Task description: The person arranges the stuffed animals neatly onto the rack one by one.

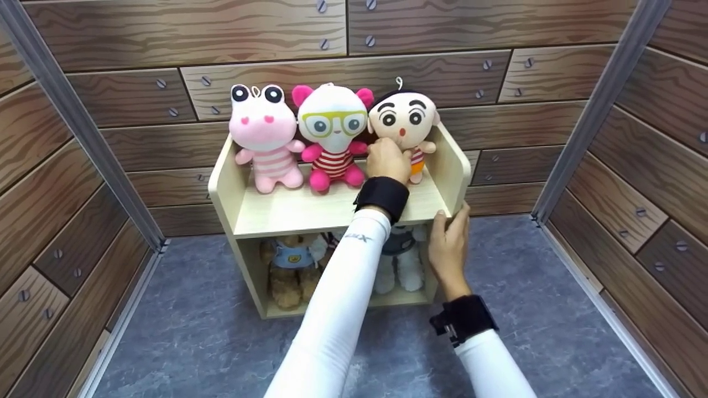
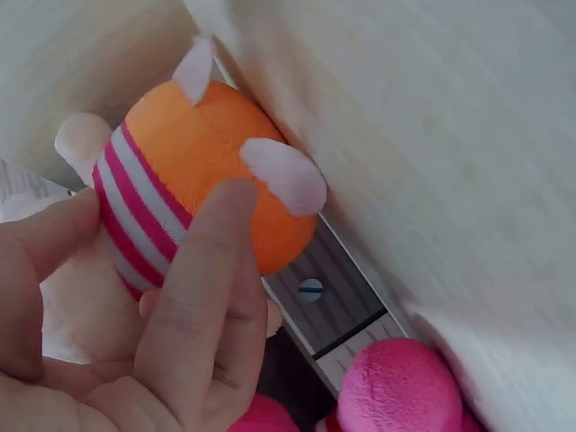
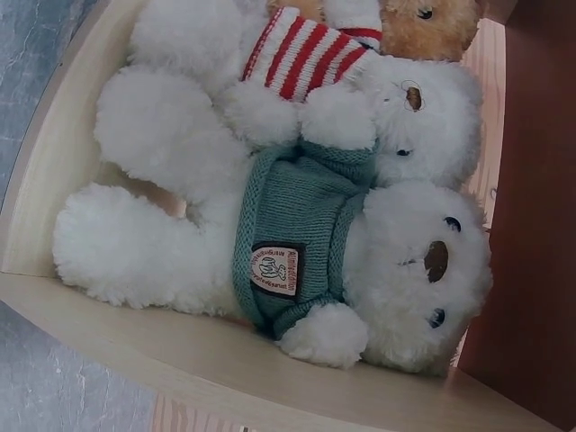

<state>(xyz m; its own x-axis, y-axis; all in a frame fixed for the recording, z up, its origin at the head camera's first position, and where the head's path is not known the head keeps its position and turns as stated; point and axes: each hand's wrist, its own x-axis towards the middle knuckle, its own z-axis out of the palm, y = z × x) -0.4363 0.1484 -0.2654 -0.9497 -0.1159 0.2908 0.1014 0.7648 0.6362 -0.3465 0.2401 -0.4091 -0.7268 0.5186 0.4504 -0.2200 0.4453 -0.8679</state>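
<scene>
My left hand (image 1: 389, 161) holds the body of a plush boy doll (image 1: 405, 113) with thick black brows, at the right end of the shelf unit's top tier. In the left wrist view, thumb and fingers lie on either side of its striped shirt and orange shorts (image 2: 207, 135). Beside the doll sit a pink panda plush (image 1: 334, 124) with yellow glasses and a pink frog-like plush (image 1: 263, 130). My right hand (image 1: 449, 249) rests at the front edge of the unit's right side panel (image 1: 456, 166), fingers extended; the right wrist view does not show the hand.
Teddy bears fill the lower tier: a brown one in blue (image 1: 293, 260), a white bear in a green sweater (image 3: 301, 238) and another in red-and-white stripes (image 3: 306, 58). Wood-pattern walls (image 1: 265, 33) enclose a grey floor (image 1: 182, 331).
</scene>
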